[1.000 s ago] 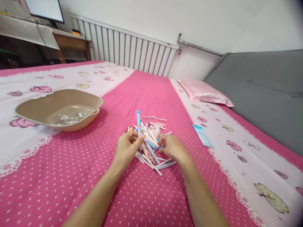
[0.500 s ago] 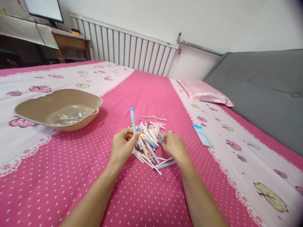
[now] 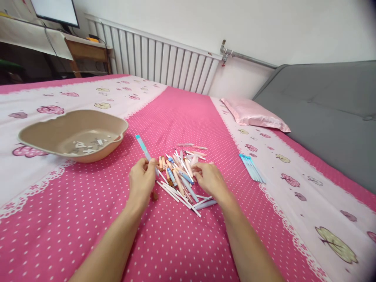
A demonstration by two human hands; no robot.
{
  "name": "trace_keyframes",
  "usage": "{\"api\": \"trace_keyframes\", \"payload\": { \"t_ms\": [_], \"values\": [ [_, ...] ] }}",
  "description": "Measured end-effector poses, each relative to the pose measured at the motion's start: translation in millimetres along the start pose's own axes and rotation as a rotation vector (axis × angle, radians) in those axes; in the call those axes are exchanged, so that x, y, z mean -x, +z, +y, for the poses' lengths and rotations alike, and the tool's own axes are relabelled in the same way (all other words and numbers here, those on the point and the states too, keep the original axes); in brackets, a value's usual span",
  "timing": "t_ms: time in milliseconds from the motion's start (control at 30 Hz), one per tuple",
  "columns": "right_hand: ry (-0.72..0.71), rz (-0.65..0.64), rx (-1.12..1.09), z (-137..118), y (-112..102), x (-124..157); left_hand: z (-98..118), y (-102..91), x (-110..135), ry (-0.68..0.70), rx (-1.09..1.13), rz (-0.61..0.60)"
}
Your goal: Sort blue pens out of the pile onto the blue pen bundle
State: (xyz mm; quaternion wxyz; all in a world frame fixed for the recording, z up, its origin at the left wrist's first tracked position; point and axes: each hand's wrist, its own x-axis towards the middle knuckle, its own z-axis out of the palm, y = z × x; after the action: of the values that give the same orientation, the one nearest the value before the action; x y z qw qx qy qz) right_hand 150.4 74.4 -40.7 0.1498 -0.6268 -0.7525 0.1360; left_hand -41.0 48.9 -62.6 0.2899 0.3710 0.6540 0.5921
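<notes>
My left hand (image 3: 143, 178) pinches a light-blue pen (image 3: 142, 146) with a bright cyan end, which leans up and to the left. Beside it lies a loose pile of pen parts (image 3: 185, 179): white sticks, peach and pale-blue barrels, and short orange-brown pieces. At the pile's right edge, my right hand (image 3: 210, 178) has its fingertips closed together near some pale pink parts. What those fingers hold, if anything, is hidden. Farther right, several light-blue pens (image 3: 252, 168) with cyan ends lie side by side on the bedspread.
A beige basin (image 3: 73, 131) with small white and grey bits inside stands on the left of the pink dotted bedspread (image 3: 188, 113). A pink pillow (image 3: 254, 113) rests by the grey headboard (image 3: 326, 109). Behind are a white radiator (image 3: 155, 53) and a desk with a monitor (image 3: 55, 11).
My left hand has moved left with the pen, now more tilted, baring orange-brown pieces in the pile. My right hand has shifted slightly left along the pile's edge.
</notes>
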Motion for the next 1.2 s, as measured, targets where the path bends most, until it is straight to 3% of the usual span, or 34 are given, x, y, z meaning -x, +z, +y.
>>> {"api": "trace_keyframes", "payload": {
  "t_ms": [267,467,667,1000,1200],
  "values": [
    [-0.326,-0.114,-0.227,-4,4,2,-2,-0.7,-3,-0.001,-0.003,0.01],
    [-0.518,-0.282,-0.333,-5,-1,4,-2,0.3,-2,0.0,-0.006,-0.005],
    [-0.335,-0.348,-0.285,6,-8,5,1,0.0,0,-0.019,0.019,-0.018],
    [-0.102,-0.14,-0.193,19,4,-4,10,-0.1,5,-0.083,0.053,-0.036],
    [-0.049,-0.047,-0.173,20,0,-5,6,0.5,2,-0.053,0.042,-0.039]
  ]
}}
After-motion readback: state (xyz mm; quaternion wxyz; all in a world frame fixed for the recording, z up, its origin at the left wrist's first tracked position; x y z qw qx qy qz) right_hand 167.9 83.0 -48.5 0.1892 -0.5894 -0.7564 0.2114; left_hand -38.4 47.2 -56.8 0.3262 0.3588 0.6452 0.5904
